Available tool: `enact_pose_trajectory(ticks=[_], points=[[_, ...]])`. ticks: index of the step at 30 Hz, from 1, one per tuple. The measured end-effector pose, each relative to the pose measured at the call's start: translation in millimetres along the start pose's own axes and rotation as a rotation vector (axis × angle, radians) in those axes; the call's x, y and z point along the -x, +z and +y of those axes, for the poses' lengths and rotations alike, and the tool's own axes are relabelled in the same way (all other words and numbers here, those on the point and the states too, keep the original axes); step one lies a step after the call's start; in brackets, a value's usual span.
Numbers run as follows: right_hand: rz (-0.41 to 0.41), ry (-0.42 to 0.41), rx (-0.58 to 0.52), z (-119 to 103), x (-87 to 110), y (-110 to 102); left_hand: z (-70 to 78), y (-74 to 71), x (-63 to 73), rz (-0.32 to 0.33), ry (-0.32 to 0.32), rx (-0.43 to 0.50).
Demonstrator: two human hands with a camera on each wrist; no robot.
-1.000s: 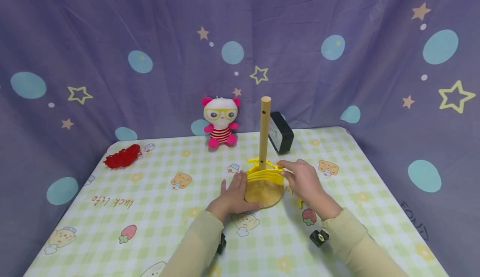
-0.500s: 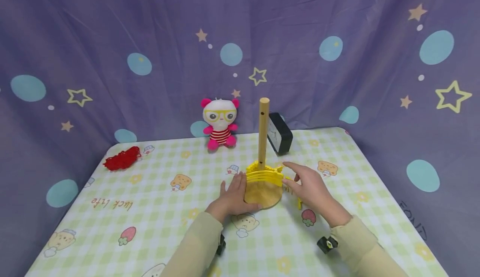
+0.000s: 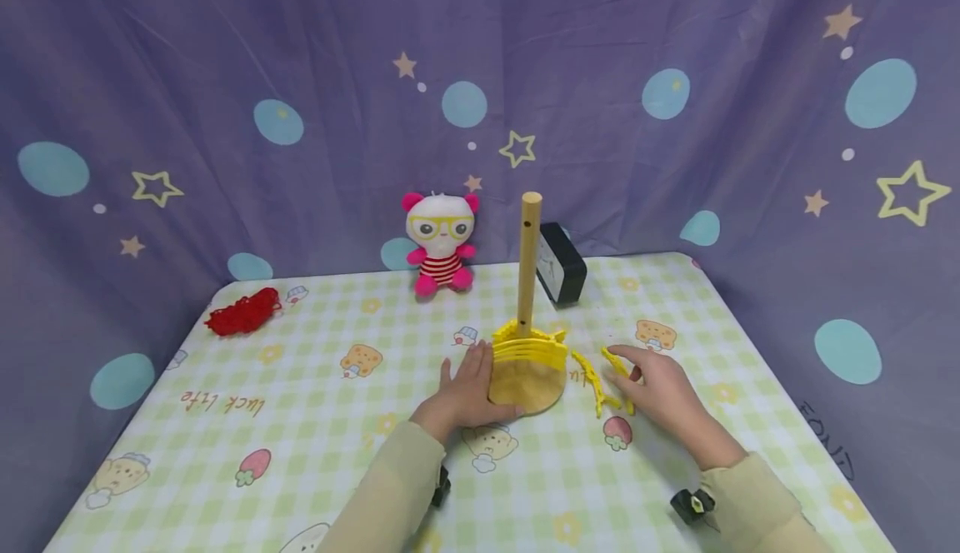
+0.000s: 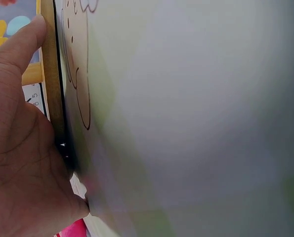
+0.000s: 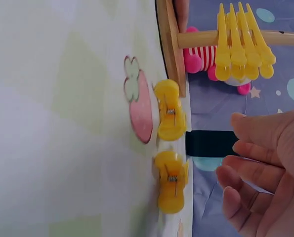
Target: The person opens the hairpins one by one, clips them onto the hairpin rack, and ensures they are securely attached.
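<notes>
A wooden stand has a round base [image 3: 528,388] and an upright post [image 3: 528,266]. Several yellow spring clips [image 5: 239,47] hang on the post, bunched low over the base in the head view. My left hand [image 3: 465,382] rests at the base's left side, fingers straight along the edge and thumb across the front. Two loose yellow clips lie on the table right of the stand, a left one [image 3: 594,385] and a right one [image 3: 617,363]. Over the right one hovers my right hand [image 3: 656,382], fingers loosely bent, with nothing in them in the right wrist view.
A panda plush [image 3: 441,245] sits at the back of the checked tablecloth [image 3: 322,470]. Behind the post stands a black clock [image 3: 572,274]. A red bundle of mesh or yarn [image 3: 243,313] lies at the back left. A purple curtain [image 3: 337,28] hangs behind.
My right hand has let go of the clips at the post and moved right and toward me, over the loose clips. My left hand has stayed at the base.
</notes>
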State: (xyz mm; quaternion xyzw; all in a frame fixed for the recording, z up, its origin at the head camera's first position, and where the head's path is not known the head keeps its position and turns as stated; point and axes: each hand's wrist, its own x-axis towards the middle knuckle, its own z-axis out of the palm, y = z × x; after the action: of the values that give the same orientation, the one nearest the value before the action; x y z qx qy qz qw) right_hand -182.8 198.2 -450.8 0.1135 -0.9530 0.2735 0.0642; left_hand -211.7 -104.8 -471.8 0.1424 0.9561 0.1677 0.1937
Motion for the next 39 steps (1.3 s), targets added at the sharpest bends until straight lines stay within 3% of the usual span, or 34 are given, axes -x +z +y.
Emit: enact_pose_trajectory(ticks=[19,39], points=[[-0.168,0.121,0.106,22,17.2,0,-7.6,9.4,-11.4,-0.011,-0.015,0.01],[-0.175,0.122,0.126,26,17.1,3,-7.3,9.2,-11.1,-0.006,-0.019,0.016]])
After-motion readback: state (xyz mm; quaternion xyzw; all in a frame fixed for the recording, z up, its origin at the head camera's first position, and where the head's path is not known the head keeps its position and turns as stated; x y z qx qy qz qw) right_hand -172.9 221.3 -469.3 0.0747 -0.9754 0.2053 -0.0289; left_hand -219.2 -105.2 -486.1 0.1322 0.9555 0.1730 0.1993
